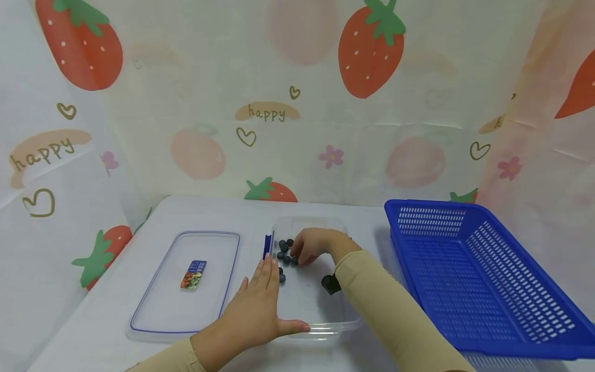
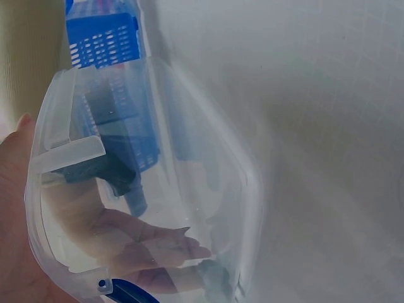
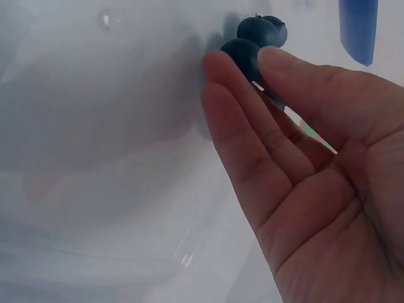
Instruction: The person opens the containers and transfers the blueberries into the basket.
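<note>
A clear plastic box [image 1: 316,310] sits in the middle of the table with several blueberries [image 1: 286,260] along its left side. My left hand [image 1: 253,305] lies against the box's left wall with straight fingers, and its thumb rests on the front rim. Inside the box, my right hand [image 1: 316,245] pinches a blueberry [image 3: 243,58] between thumb and fingertips. More blueberries [image 3: 257,29] touch it just beyond. Through the clear wall in the left wrist view, the right hand [image 2: 148,246] shows blurred.
Left of the box lies a clear lid [image 1: 162,305] with a blue edge and a printed label [image 1: 193,275]. A large blue plastic basket [image 1: 465,289] stands at the right. A patterned cloth [image 1: 297,124] hangs behind the table.
</note>
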Demonstrator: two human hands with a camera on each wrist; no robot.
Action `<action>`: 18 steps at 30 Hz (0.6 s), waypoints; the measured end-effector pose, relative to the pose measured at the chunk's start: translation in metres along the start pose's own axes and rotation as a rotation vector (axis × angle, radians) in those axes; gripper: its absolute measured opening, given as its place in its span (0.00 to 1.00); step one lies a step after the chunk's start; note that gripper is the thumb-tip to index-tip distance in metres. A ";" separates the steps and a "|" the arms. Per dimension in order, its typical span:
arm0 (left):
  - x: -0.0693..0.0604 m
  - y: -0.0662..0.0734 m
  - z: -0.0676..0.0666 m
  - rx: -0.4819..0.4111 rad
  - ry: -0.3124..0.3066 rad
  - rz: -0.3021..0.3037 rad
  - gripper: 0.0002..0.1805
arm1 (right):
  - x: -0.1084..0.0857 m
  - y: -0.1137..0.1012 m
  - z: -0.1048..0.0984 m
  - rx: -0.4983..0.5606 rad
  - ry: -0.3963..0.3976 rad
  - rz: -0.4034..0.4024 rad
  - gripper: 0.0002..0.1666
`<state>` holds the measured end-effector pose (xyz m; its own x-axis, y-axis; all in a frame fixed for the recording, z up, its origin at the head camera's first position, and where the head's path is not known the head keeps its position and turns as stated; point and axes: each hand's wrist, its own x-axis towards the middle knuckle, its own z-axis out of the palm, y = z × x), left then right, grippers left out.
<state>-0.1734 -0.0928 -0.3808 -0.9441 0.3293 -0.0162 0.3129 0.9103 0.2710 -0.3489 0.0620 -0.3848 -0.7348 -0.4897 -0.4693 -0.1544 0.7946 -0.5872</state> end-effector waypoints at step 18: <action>-0.002 0.000 -0.001 -0.015 0.005 0.015 0.71 | -0.001 0.005 -0.006 0.147 -0.050 -0.049 0.10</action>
<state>-0.1720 -0.0933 -0.3802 -0.9398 0.3417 -0.0071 0.3256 0.9014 0.2855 -0.3527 0.0689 -0.3836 -0.6943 -0.5469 -0.4679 -0.0881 0.7098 -0.6989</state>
